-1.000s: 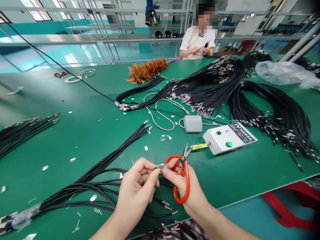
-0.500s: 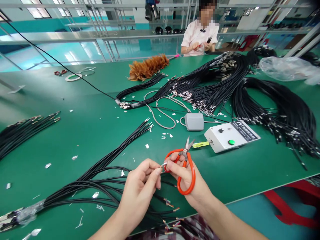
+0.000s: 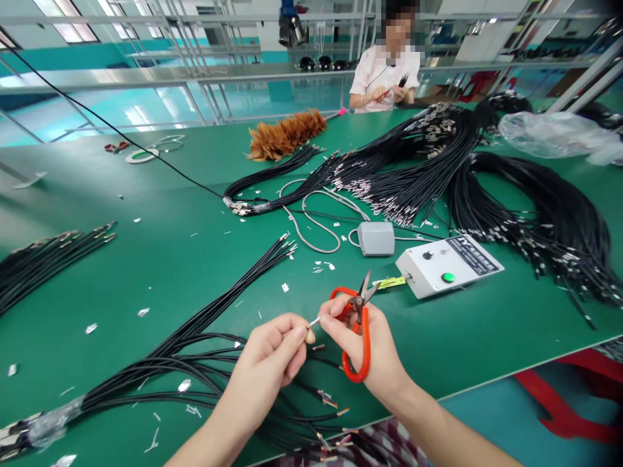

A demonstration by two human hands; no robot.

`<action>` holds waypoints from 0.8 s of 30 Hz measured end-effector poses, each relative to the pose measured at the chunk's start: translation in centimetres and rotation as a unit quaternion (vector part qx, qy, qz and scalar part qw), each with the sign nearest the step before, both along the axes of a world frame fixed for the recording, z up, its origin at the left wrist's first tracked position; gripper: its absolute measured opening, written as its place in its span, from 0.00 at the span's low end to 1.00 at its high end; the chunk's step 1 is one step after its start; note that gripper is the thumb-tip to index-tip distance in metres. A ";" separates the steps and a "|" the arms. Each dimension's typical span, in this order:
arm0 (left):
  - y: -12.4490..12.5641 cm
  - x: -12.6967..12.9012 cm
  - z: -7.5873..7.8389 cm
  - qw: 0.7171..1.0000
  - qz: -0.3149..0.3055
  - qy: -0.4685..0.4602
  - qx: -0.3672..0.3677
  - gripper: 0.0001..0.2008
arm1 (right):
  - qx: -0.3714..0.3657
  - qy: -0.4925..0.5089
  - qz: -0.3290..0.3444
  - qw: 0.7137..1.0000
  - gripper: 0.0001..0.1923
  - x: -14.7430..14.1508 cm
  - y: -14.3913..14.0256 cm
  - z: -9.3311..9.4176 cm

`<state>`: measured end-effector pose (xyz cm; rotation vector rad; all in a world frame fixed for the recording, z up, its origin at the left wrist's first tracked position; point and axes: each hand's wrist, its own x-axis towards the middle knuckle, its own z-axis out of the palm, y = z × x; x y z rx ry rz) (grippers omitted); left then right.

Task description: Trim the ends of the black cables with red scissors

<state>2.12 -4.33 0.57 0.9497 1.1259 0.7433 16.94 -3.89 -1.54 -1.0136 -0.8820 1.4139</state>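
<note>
Left hand (image 3: 272, 353) and right hand (image 3: 357, 344) meet fingertip to fingertip, both pinching a thin wire end (image 3: 314, 322) between them. The right hand also carries red-handled scissors (image 3: 357, 331). Black cables (image 3: 185, 350) trail left across the green surface (image 3: 170, 259); a white control box (image 3: 448, 264) sits just beyond.

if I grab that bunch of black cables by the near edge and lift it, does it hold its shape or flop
Probably flops: the black cables lie in loose curves on the green table, so they look limp. The loose ends would likely fan apart, as only the far left end looks wrapped. Likely light, being thin.
</note>
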 end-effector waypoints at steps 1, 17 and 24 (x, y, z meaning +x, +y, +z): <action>0.2 -0.1 0.1 1.000 -0.007 -0.012 -0.012 0.19 | 0.010 -0.010 0.001 1.000 0.11 0.0 0.1 0.0; 0.0 -0.1 -0.4 1.000 0.010 0.012 -0.007 0.17 | -0.008 -0.049 0.005 0.999 0.10 1.2 0.7 0.2; -0.1 -0.3 -0.4 0.999 -0.035 0.025 0.020 0.17 | -0.029 0.006 0.082 0.996 0.12 1.5 1.4 0.7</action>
